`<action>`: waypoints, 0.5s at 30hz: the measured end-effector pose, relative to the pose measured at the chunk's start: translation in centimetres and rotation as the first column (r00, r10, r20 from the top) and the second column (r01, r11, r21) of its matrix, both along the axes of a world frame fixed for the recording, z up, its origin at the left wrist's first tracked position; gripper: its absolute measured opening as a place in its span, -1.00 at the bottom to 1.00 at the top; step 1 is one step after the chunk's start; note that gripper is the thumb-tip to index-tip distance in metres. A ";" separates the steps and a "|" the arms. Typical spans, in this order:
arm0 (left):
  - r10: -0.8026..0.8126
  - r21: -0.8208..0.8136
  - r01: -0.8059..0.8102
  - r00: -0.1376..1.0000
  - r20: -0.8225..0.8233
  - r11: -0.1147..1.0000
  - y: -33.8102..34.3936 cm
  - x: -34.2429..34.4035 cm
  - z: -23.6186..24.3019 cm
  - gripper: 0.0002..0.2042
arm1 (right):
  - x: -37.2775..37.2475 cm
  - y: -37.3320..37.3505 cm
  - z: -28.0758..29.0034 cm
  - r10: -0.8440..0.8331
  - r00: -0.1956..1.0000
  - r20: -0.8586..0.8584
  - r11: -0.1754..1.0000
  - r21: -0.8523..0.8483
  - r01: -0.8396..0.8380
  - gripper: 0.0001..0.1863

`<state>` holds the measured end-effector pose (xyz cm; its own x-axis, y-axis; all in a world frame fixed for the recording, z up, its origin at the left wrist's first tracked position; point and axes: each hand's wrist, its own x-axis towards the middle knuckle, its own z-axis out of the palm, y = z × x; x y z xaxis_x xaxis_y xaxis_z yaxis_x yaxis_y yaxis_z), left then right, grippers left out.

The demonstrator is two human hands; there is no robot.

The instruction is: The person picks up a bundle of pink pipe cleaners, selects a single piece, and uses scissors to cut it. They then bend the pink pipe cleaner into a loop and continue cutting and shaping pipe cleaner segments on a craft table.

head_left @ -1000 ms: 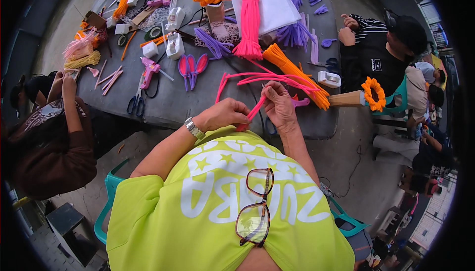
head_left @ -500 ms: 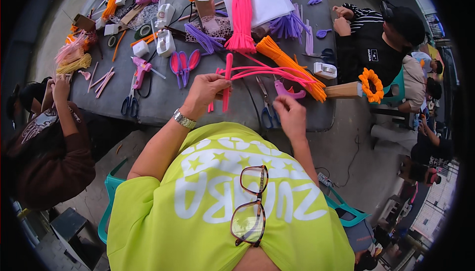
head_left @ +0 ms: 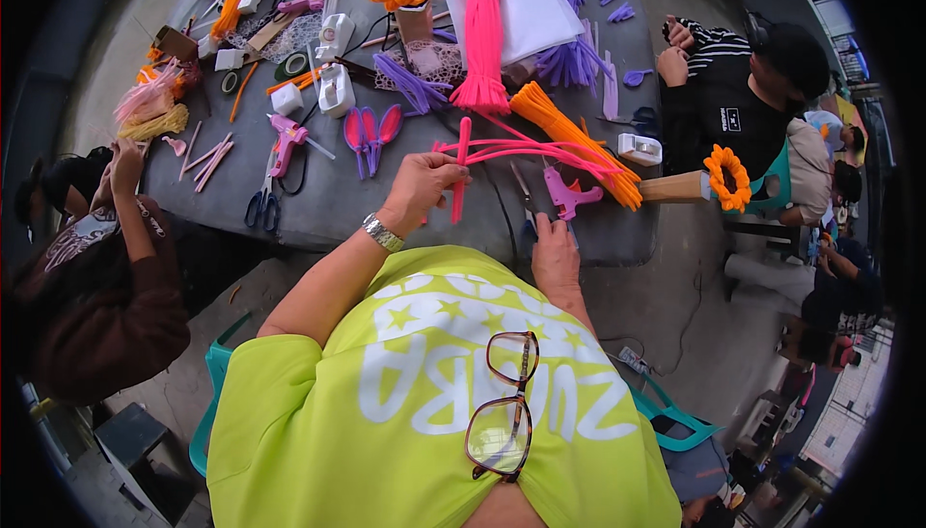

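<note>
Grey table point(head_left: 338, 202): left hand point(head_left: 422, 188) still pinches pink stems point(head_left: 463, 142); right hand point(head_left: 557, 256), grip unclear, has reached scissors point(head_left: 523, 190).

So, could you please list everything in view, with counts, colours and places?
fuzzy strip: at least one, pink, left hand
scissors: several, dark-handled, one by right hand
glue guns: at least four, pink-purple, on table
loose stems: several, pink, near centre
stem bundles: several, pink, orange, purple, on table
petal shapes: three, purple-pink, left of centre
flowers: two, orange, far centre, right edge
sheets: count unclear, white, far centre
plastic devices: several, white, scattered on table
table: one, dark grey, ahead
co-workers: at least two, dark clothes, left and right
chairs: at least two, teal, wearer's and right
glasses: one pair, brown, shirt front
watch: one, silver, left wrist
shirt: one, yellow-green, on wearer
hands: two, bare, at table's near side
</note>
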<state>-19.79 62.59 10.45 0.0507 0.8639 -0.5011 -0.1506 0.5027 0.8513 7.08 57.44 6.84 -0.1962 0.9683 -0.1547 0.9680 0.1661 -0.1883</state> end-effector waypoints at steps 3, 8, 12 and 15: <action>0.006 -0.015 -0.005 0.998 0.070 1.000 0.0 0.0 0.2 -0.87 | 1.6 0.4 0.6 -0.027 0.994 -0.107 0.997 -0.077 0.019 -0.49; 0.046 -0.008 -0.045 0.992 0.116 0.999 0.0 -0.4 0.0 -0.88 | 3.3 0.5 3.8 -0.812 0.237 -0.534 0.541 -0.840 -0.042 -0.50; 0.071 -0.016 -0.069 0.982 0.175 0.997 0.1 0.1 -0.1 -0.87 | 2.8 -0.8 6.8 -0.888 -0.106 -0.448 0.454 -0.815 -0.360 -0.44; 0.061 0.006 -0.063 0.980 0.191 0.998 0.3 0.5 0.1 -0.87 | -0.7 -0.7 10.3 -0.806 -0.160 -0.570 0.582 -0.715 -0.389 -0.39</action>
